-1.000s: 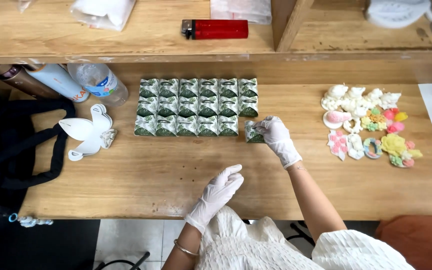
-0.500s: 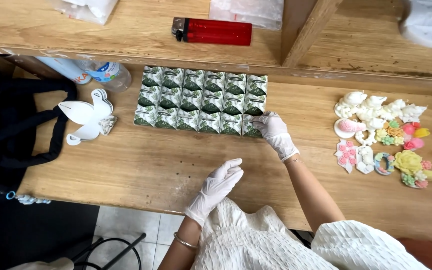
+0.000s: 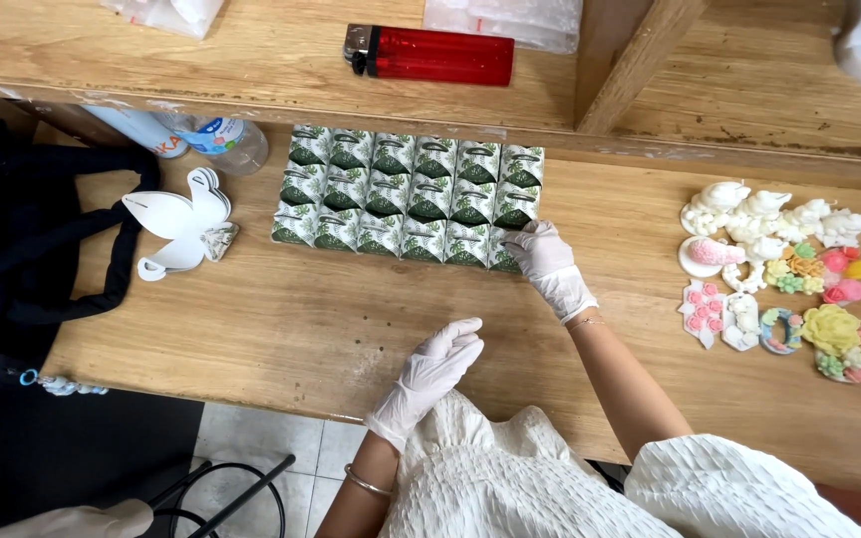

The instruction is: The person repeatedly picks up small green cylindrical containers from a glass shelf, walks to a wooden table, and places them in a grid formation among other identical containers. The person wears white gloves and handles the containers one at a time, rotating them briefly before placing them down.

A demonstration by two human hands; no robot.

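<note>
Several small green-and-white packets [image 3: 411, 194] lie in three neat rows on the wooden table [image 3: 281, 319]. My right hand [image 3: 548, 269], in a white glove, rests its fingertips on the packet at the lower right corner of the block. My left hand [image 3: 430, 371], also gloved, lies flat near the table's front edge with its fingers together, holding nothing.
A pile of small moulded white, pink and yellow figures [image 3: 784, 274] lies at the right. White flower-shaped paper tags [image 3: 176, 224] and a black bag [image 3: 22, 249] sit at the left, beside plastic bottles [image 3: 206, 139]. A red lighter [image 3: 430, 55] lies on the shelf above.
My right hand has set a packet down into the bottom row's right end and now presses on it. The left hand has stayed near the front edge. The camera has shifted.
</note>
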